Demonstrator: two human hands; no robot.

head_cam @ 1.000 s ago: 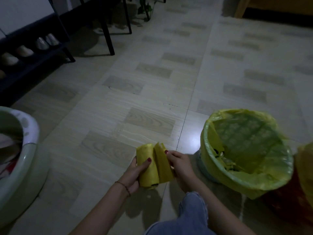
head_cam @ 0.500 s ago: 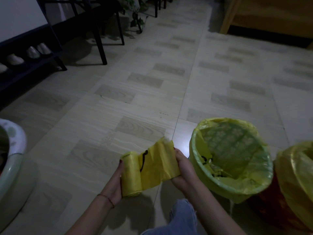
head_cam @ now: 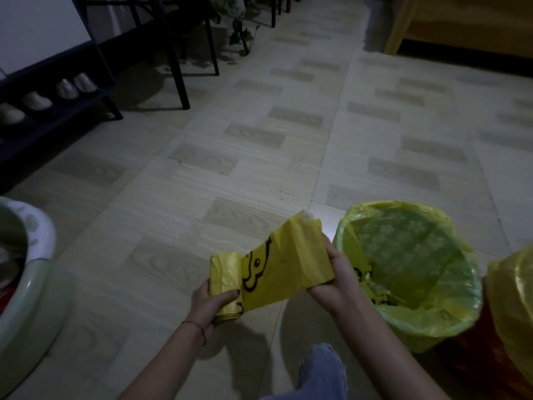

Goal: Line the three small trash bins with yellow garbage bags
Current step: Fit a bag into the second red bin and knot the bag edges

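Observation:
My left hand (head_cam: 212,303) grips a roll of yellow garbage bags (head_cam: 226,281) low in the middle of the view. My right hand (head_cam: 336,281) pinches the unrolled bag end (head_cam: 291,264), a flat yellow sheet with black print stretched between the two hands. Just right of my right hand stands a small bin (head_cam: 409,272) lined with a yellow bag folded over its rim. A red bin (head_cam: 476,350) with a yellow bag (head_cam: 516,307) sits at the right edge. At the left edge a pale green and white bin (head_cam: 26,290) shows no yellow liner.
The floor is light wood-pattern tile (head_cam: 230,174). A dark shoe rack (head_cam: 43,105) with several shoes runs along the far left. Black chair legs (head_cam: 178,67) and a trailing plant (head_cam: 239,30) stand at the back. Wooden furniture (head_cam: 461,21) sits far right. My knee in jeans (head_cam: 320,370) is below.
My right hand has pulled the bag end further off the roll, so the sheet is longer and the black print shows. The view has shifted, bringing the red bin more into view.

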